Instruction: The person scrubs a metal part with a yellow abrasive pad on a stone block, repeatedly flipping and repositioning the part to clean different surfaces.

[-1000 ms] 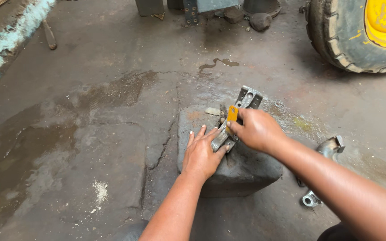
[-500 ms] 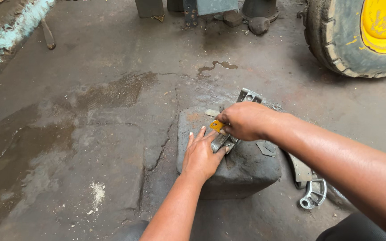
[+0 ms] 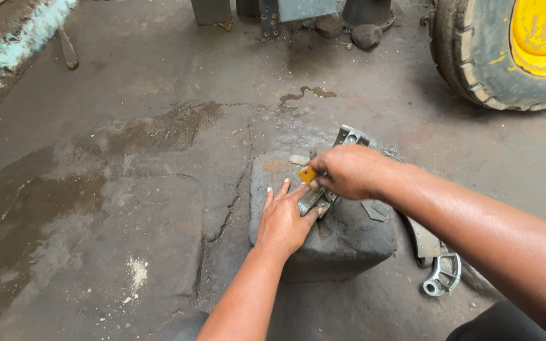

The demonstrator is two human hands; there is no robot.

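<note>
1. Your left hand lies flat on the stone block, fingers together and stretched out, pressing the near end of the metal part down against the block's top.
2. Your right hand is curled into a fist around a small yellow tool; only its tip shows past your knuckles, touching the part just beside your left fingertips.
3. The part lies slanted across the block, its far end sticking out past your right hand toward the wet floor.
4. Risk, as I judge it: the tool's tip works very close to your left fingers. A slip along the metal could run it into them.
5. The part is held by palm pressure only. A hard push could skid or pivot it off the block, since its surface looks worn and uneven.
6. A second metal piece lies on the floor by your right forearm; a wide elbow swing could knock it.
</note>
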